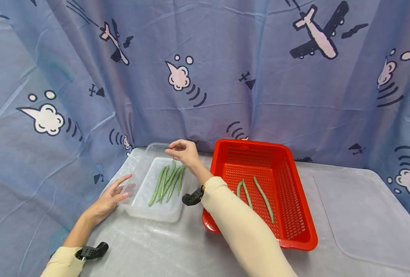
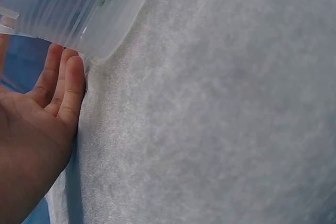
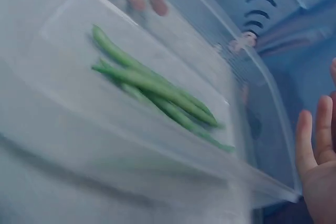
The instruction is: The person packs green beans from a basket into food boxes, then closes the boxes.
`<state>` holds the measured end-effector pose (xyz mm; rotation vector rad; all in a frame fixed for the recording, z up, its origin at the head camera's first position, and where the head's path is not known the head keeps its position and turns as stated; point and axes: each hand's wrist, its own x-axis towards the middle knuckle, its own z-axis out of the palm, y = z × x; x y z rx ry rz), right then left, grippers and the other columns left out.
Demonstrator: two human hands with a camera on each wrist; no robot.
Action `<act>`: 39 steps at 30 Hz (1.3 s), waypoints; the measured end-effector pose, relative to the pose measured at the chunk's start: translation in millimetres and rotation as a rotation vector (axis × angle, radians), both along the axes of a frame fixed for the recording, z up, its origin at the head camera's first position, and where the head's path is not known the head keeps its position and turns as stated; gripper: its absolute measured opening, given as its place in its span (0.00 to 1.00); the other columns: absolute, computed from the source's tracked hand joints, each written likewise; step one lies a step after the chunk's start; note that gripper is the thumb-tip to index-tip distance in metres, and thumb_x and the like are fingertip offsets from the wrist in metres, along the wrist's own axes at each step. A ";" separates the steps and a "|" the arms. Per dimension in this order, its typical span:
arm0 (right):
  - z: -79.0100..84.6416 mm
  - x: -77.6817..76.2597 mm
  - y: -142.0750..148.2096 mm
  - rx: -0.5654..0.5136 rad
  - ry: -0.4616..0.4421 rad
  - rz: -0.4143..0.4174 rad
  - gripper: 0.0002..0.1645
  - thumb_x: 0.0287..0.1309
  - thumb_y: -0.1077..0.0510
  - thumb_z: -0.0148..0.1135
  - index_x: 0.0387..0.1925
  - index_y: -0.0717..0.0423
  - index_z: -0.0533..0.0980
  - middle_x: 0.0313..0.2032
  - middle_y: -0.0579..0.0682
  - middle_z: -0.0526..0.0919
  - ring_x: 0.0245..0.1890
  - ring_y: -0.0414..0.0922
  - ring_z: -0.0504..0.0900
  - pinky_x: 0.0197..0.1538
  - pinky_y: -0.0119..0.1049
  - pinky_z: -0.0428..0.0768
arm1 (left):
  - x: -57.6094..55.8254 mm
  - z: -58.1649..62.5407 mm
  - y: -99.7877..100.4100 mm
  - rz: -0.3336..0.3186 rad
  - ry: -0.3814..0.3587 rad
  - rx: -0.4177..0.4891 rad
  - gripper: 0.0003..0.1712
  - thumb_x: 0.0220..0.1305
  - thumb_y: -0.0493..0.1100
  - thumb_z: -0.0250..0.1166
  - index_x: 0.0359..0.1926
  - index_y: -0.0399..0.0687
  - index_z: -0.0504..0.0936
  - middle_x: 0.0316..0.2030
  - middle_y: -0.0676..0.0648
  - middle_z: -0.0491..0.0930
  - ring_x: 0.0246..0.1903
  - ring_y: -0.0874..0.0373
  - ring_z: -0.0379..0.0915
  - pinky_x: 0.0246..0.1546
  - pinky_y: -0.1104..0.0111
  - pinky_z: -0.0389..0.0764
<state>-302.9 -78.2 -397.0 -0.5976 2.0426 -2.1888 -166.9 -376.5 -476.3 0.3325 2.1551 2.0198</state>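
A clear plastic box (image 1: 158,215) stands on the left part of the table, with several green beans (image 1: 166,182) lying lengthwise on its bottom. My left hand (image 1: 107,200) is at the box's left wall, fingers extended; some of them show through the plastic. In the left wrist view the left hand (image 2: 47,108) has its fingertips right at the box's edge. My right hand (image 1: 185,154) hovers over the far right corner of the box, fingers lightly bent and holding nothing. From the right wrist, the beans (image 3: 157,90) lie inside, past the blurred near wall.
A red perforated basket (image 1: 291,181) stands right of the box, with three green beans (image 1: 263,198) showing inside; my right forearm hides part of it. A flat translucent lid (image 1: 371,215) lies at the far right. A blue patterned curtain (image 1: 218,77) hangs behind the table.
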 end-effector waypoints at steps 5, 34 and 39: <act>13.9 -15.8 35.6 -0.039 -0.005 -0.012 0.12 0.57 0.67 0.74 0.42 0.66 0.83 0.38 0.52 0.85 0.38 0.44 0.83 0.49 0.50 0.82 | -2.1 0.1 1.0 -0.008 0.023 0.007 0.35 0.77 0.32 0.52 0.78 0.58 0.58 0.71 0.20 0.50 0.62 0.50 0.68 0.54 0.62 0.75; -50.3 -18.6 246.5 0.267 -0.199 -0.163 0.28 0.64 0.56 0.71 0.58 0.70 0.76 0.50 0.57 0.82 0.56 0.61 0.77 0.58 0.51 0.77 | 1.3 -4.9 -2.4 -0.057 0.066 0.053 0.34 0.77 0.30 0.50 0.78 0.57 0.59 0.67 0.30 0.62 0.61 0.52 0.71 0.52 0.62 0.78; -50.9 -16.1 250.1 0.333 -0.167 -0.169 0.29 0.64 0.54 0.71 0.58 0.69 0.76 0.51 0.60 0.81 0.54 0.61 0.77 0.57 0.50 0.78 | 2.4 -2.8 -0.8 -0.077 0.072 0.069 0.35 0.77 0.29 0.48 0.78 0.59 0.60 0.67 0.34 0.64 0.61 0.51 0.71 0.52 0.61 0.78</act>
